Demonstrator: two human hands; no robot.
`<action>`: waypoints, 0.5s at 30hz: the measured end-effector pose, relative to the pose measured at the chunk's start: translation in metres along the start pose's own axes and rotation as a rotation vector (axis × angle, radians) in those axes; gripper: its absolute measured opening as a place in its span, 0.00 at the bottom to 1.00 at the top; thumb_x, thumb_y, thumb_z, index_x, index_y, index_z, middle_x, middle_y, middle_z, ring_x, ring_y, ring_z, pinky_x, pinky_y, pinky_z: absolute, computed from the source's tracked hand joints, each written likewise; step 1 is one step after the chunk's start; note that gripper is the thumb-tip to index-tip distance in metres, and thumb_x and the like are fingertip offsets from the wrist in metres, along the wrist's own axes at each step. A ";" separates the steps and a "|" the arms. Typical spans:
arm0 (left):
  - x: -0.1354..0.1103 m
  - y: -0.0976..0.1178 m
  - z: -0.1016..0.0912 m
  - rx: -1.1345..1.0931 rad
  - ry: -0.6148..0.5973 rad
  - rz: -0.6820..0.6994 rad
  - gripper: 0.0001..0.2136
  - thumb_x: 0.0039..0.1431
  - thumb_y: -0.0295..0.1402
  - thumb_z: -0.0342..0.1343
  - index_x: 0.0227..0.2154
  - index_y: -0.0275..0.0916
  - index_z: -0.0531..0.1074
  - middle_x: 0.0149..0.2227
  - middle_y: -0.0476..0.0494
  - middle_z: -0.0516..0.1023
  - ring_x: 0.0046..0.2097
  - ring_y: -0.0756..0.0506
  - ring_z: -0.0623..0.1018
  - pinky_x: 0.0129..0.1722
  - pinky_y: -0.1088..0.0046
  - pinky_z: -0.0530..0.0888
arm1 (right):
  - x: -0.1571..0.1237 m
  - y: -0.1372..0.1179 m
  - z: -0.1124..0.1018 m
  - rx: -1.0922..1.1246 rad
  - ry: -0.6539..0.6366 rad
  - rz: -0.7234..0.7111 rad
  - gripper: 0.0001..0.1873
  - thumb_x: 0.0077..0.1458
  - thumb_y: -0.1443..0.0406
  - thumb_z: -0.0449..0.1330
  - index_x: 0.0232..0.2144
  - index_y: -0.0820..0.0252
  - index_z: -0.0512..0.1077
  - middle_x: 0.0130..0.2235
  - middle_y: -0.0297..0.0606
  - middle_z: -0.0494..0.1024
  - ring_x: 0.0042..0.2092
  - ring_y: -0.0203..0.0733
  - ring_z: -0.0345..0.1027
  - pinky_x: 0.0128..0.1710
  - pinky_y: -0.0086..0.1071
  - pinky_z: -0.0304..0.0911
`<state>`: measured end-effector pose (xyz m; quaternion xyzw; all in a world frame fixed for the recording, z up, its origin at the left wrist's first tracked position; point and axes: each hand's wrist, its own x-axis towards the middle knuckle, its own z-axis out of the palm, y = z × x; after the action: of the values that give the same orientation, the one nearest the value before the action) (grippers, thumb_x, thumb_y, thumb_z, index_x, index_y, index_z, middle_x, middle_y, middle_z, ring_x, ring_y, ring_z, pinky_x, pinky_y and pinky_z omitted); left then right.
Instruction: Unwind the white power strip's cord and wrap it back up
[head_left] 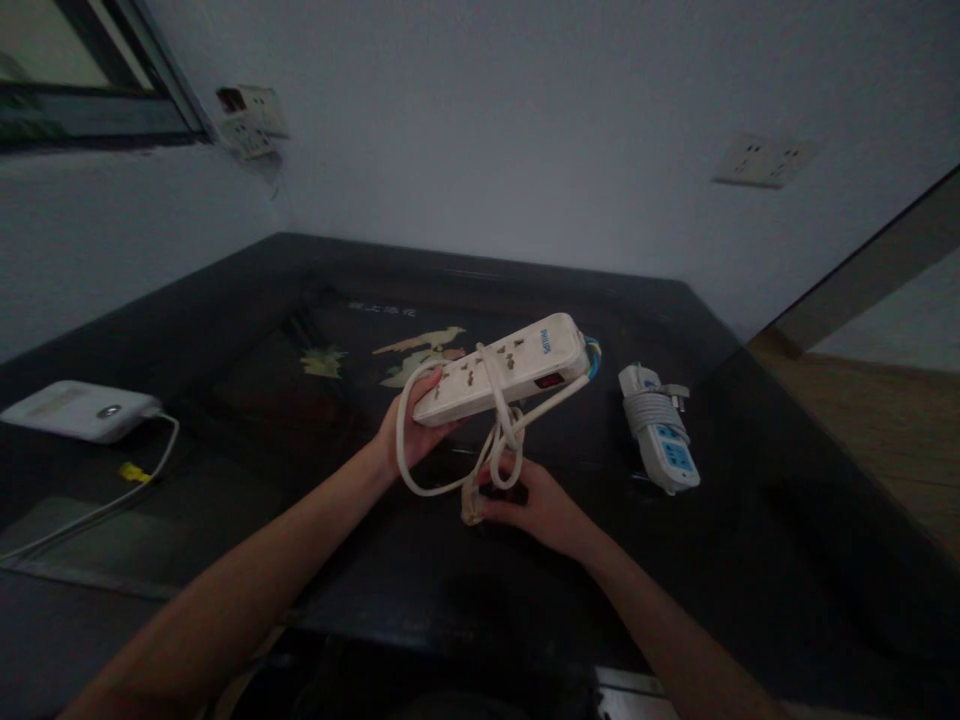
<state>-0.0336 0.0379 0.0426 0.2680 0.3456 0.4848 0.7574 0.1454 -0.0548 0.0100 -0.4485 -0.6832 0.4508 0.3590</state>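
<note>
My left hand (409,430) grips the near end of a white power strip (510,368) and holds it tilted above a black table (247,300). The strip's white cord (501,432) is looped once over its middle and hangs in a knot-like tangle below. My right hand (534,500) is closed on the lower part of that cord, near its plug end (471,512). A red switch shows on the strip's side.
A second small white power strip (660,432) with blue sockets and its cord wrapped round it lies on the table to the right. At far left sits a white power bank (79,408) with a cable. Wall sockets (761,160) are on the wall behind.
</note>
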 end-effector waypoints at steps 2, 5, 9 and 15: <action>0.002 -0.001 -0.001 0.017 -0.019 0.050 0.11 0.53 0.37 0.57 0.38 0.39 0.73 0.39 0.42 0.79 0.39 0.43 0.78 0.31 0.70 0.77 | -0.003 -0.004 0.008 -0.155 -0.002 -0.036 0.27 0.40 0.56 0.70 0.43 0.55 0.71 0.45 0.40 0.73 0.46 0.47 0.67 0.47 0.41 0.64; 0.005 -0.002 -0.002 0.032 -0.059 0.152 0.10 0.52 0.36 0.59 0.37 0.38 0.74 0.39 0.43 0.79 0.39 0.45 0.78 0.32 0.73 0.76 | -0.004 -0.006 0.020 -0.358 0.020 -0.023 0.36 0.37 0.56 0.71 0.51 0.54 0.67 0.53 0.45 0.67 0.55 0.52 0.61 0.54 0.46 0.60; 0.005 -0.001 -0.002 0.056 -0.064 0.257 0.12 0.50 0.36 0.61 0.37 0.35 0.74 0.39 0.41 0.79 0.39 0.45 0.78 0.35 0.73 0.75 | 0.000 -0.007 0.030 -0.526 -0.015 -0.032 0.27 0.44 0.63 0.68 0.48 0.55 0.69 0.53 0.47 0.66 0.55 0.53 0.62 0.54 0.46 0.61; 0.014 0.003 -0.012 0.110 0.132 0.364 0.14 0.46 0.37 0.63 0.33 0.35 0.70 0.30 0.47 0.76 0.32 0.49 0.75 0.32 0.75 0.71 | -0.010 -0.020 0.018 -0.469 -0.005 -0.121 0.17 0.52 0.73 0.55 0.44 0.56 0.71 0.51 0.44 0.71 0.52 0.47 0.66 0.54 0.43 0.62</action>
<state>-0.0403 0.0527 0.0333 0.3346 0.3662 0.6107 0.6173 0.1268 -0.0735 0.0219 -0.4766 -0.7957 0.2586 0.2698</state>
